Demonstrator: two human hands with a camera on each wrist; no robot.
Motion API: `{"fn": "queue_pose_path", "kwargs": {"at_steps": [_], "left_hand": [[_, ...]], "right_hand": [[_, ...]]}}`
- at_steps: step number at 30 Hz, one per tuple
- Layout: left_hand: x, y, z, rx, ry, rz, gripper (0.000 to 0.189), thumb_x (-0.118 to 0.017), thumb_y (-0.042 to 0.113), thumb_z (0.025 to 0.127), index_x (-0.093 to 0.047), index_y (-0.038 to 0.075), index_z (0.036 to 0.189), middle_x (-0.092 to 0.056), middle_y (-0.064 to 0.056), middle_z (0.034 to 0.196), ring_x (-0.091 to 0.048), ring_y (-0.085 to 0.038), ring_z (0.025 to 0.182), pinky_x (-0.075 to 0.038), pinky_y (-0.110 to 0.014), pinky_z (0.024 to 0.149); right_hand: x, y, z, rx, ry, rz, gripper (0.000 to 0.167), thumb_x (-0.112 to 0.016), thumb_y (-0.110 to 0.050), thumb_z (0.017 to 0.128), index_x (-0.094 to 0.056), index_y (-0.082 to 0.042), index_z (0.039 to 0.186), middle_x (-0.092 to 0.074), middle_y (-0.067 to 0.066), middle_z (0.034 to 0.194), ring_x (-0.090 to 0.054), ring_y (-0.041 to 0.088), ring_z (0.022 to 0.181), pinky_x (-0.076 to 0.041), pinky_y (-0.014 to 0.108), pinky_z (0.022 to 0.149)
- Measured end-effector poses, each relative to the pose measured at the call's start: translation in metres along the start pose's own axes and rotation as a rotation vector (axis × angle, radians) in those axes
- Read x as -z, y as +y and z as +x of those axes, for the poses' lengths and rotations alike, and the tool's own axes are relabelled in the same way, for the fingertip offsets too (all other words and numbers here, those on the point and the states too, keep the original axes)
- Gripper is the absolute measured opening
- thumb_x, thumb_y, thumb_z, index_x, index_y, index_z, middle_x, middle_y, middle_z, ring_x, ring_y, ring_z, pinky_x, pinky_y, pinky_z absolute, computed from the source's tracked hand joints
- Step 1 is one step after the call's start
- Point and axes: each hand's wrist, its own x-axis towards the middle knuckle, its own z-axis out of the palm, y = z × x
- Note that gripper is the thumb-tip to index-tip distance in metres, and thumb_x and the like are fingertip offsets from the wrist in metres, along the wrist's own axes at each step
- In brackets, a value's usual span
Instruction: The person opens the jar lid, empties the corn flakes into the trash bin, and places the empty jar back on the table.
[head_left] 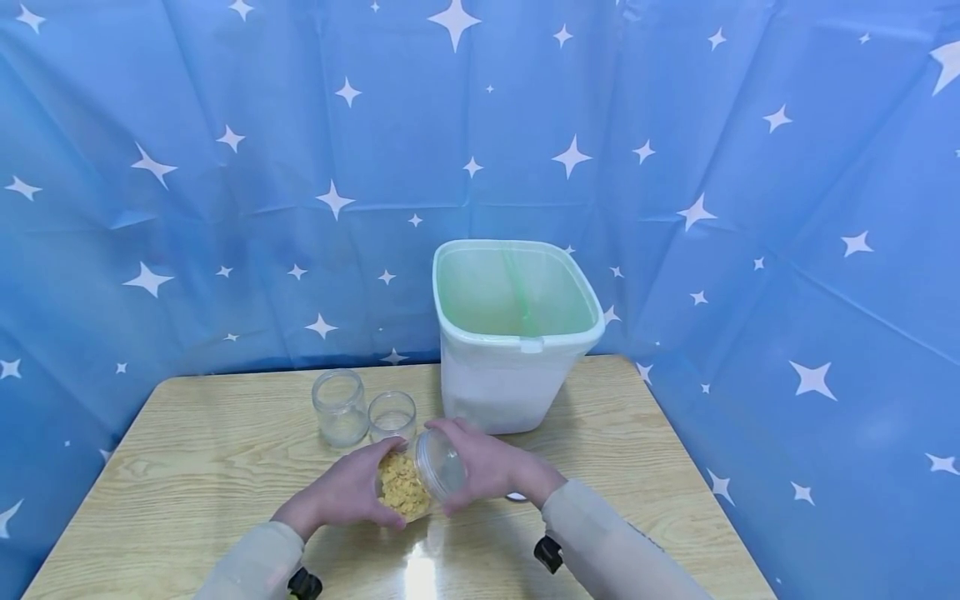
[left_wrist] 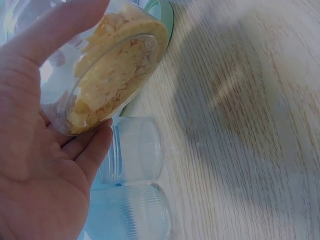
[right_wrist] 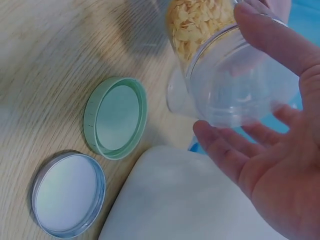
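A clear jar [head_left: 403, 483] of yellow flakes lies tipped on its side, raised above the table. My left hand [head_left: 356, 487] grips it around its base end, thumb on the near side. In the left wrist view, the jar's base [left_wrist: 117, 80] shows, flakes settled toward the table. My right hand [head_left: 483, 462] holds an empty clear jar [right_wrist: 245, 85] with a ridged rim, thumb and fingers on opposite sides. It sits against the flake jar, and overlap hides the joint between them. In the right wrist view a green-rimmed lid [right_wrist: 117, 117] and a silver-rimmed lid [right_wrist: 70, 195] lie below the right hand.
Two empty clear jars stand just beyond my hands, a taller one [head_left: 339, 408] and a shorter one [head_left: 392, 410]. A white bin [head_left: 502, 379] with a pale green inside stands at the table's back. Behind the wooden table [head_left: 225, 458] hangs a blue starred curtain [head_left: 300, 250].
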Motion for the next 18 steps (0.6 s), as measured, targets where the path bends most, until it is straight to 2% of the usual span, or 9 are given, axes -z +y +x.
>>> {"fn": "queue_pose_path", "kwargs": {"at_steps": [3,5,8,10,12,13,16,18], "left_hand": [[0.0001,-0.0001,0.0001,0.0,0.001,-0.004,0.112,-0.089,0.053,0.054,-0.041,0.004,0.143,-0.058,-0.008,0.135,-0.057,-0.019,0.115,-0.047,-0.047,0.1],[0.0,0.0004,0.0,0.001,0.003,0.0,0.113,-0.089,0.053,0.053,-0.041,0.004,0.143,-0.057,-0.008,0.135,-0.058,-0.02,0.116,-0.047,-0.047,0.1],[0.0,0.0013,-0.0004,0.007,0.006,0.004,0.113,-0.089,0.051,0.053,-0.04,0.004,0.143,-0.057,-0.009,0.137,-0.057,-0.022,0.118,-0.046,-0.049,0.102],[0.0,0.0019,-0.0006,0.01,0.006,0.009,0.113,-0.089,0.05,0.053,-0.04,0.004,0.144,-0.056,-0.009,0.138,-0.056,-0.024,0.12,-0.045,-0.05,0.104],[-0.0001,0.0024,-0.0005,0.01,0.007,0.011,0.112,-0.089,0.05,0.053,-0.04,0.005,0.144,-0.055,-0.009,0.139,-0.056,-0.024,0.122,-0.044,-0.05,0.105],[-0.0001,0.0025,-0.0004,0.009,0.007,0.012,0.113,-0.089,0.051,0.053,-0.04,0.004,0.144,-0.055,-0.009,0.14,-0.055,-0.025,0.122,-0.044,-0.051,0.105],[-0.0004,0.0033,-0.0006,0.005,0.011,0.014,0.113,-0.089,0.051,0.053,-0.04,0.004,0.144,-0.054,-0.01,0.14,-0.055,-0.025,0.123,-0.043,-0.051,0.106],[-0.0005,0.0037,-0.0006,0.0,0.015,0.012,0.113,-0.089,0.051,0.053,-0.04,0.004,0.143,-0.054,-0.01,0.14,-0.055,-0.025,0.123,-0.044,-0.051,0.106]], "right_hand": [[0.0001,-0.0003,-0.0006,0.004,-0.009,0.019,0.121,-0.092,-0.032,0.06,-0.015,-0.032,0.154,-0.03,0.007,0.156,-0.046,0.029,0.133,-0.045,0.043,0.106],[0.0005,-0.0001,-0.0023,-0.001,-0.031,0.043,0.129,-0.092,-0.036,0.06,-0.006,-0.032,0.156,-0.02,0.008,0.161,-0.036,0.03,0.141,-0.039,0.045,0.112],[0.002,0.0,-0.0039,-0.044,-0.046,0.087,0.122,-0.08,-0.053,0.073,0.004,-0.028,0.157,-0.004,0.009,0.165,-0.018,0.028,0.15,-0.028,0.048,0.119],[0.0031,-0.0003,-0.0036,-0.088,-0.036,0.088,0.114,-0.065,-0.067,0.08,0.004,-0.021,0.158,-0.003,0.011,0.165,-0.013,0.027,0.151,-0.024,0.048,0.12],[0.0037,-0.0011,-0.0026,-0.144,-0.029,0.08,0.108,-0.048,-0.076,0.084,0.0,-0.015,0.158,-0.009,0.011,0.165,-0.018,0.026,0.15,-0.025,0.046,0.12],[0.0036,-0.0018,-0.0023,-0.173,-0.029,0.07,0.109,-0.044,-0.079,0.083,-0.003,-0.012,0.158,-0.011,0.012,0.164,-0.021,0.027,0.15,-0.026,0.045,0.12],[0.0028,-0.0031,-0.0018,-0.222,-0.053,0.06,0.111,-0.041,-0.082,0.082,-0.006,-0.008,0.157,-0.018,0.013,0.163,-0.028,0.027,0.147,-0.03,0.044,0.118],[0.0021,-0.0035,-0.0017,-0.224,-0.066,0.069,0.11,-0.045,-0.081,0.081,-0.01,-0.009,0.157,-0.024,0.013,0.161,-0.032,0.027,0.145,-0.033,0.045,0.116]]}}
